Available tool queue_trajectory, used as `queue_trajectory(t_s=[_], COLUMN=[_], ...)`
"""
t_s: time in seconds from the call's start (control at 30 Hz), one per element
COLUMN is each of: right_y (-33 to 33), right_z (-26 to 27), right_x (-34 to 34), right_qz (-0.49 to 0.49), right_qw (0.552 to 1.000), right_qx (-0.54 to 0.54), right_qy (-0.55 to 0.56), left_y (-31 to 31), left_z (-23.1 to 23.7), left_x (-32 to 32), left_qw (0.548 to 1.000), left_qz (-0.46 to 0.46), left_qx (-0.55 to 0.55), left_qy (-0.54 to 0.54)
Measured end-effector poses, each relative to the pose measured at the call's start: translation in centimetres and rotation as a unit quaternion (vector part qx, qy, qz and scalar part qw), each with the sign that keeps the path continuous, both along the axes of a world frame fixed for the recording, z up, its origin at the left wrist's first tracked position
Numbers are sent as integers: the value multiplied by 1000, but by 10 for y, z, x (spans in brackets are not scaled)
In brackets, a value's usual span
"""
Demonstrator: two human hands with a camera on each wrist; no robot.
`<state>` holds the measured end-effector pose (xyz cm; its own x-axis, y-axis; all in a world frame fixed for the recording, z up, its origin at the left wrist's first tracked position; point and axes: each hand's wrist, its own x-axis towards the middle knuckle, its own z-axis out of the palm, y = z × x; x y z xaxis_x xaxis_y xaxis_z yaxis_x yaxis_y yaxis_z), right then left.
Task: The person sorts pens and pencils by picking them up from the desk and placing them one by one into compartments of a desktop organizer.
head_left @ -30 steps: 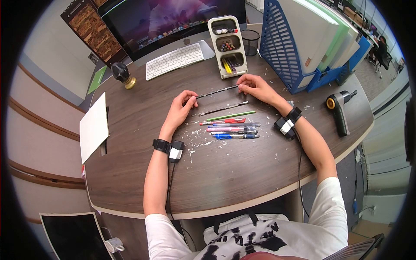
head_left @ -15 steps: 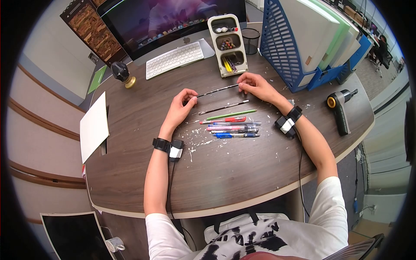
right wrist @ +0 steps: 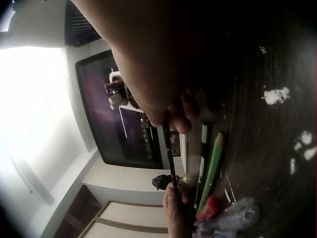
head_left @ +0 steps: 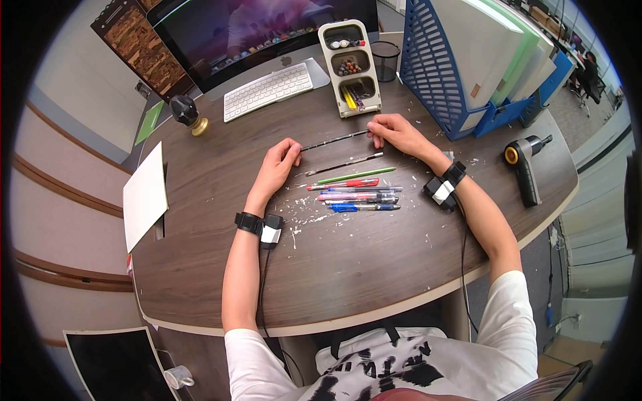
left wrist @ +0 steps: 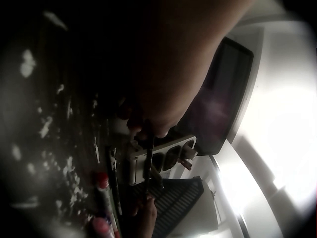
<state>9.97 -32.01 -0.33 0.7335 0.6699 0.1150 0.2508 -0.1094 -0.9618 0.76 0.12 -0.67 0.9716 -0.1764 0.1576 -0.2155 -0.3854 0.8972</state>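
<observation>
A slim dark pencil-like stick with white flecks (head_left: pixel 334 140) spans the gap between my two hands. My left hand (head_left: pixel 275 166) pinches its left end with thumb and fingers. At the other end, my right hand (head_left: pixel 402 138) pinches it the same way. Nearer to me lies a second dark stick with white patches (head_left: pixel 344 164), roughly parallel to the held one. Below it are a green pencil (head_left: pixel 356 176), a red pen (head_left: pixel 343 185), several clear-barrelled pens (head_left: pixel 361 198) and a blue pen (head_left: pixel 348 208). In the right wrist view the green pencil (right wrist: pixel 213 166) shows its sharpened tip.
White flakes (head_left: pixel 301 227) are scattered over the desk. A beige three-compartment organizer (head_left: pixel 376 100) stands beyond the hands, beside a mesh cup (head_left: pixel 386 63). A blue file rack (head_left: pixel 435 73) and a gun-shaped tool (head_left: pixel 525 170) are at right, a keyboard (head_left: pixel 267 93) and monitor behind.
The fingers of my right hand have curled a little lower at the stick's end, and my left hand has shifted slightly left. The pens on the desk stay put.
</observation>
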Motion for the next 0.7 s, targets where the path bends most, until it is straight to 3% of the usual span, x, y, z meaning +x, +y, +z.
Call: queue_trajectory(t_s=[0.7], right_y=[1], right_z=[-4], right_x=[2], right_qz=[-6], right_qw=[1000], right_qx=[16], right_qy=[-12], left_y=[0], left_z=[-1], left_x=[-1], left_qw=[1000], left_qz=[11], left_qx=[-6], left_qy=[-3])
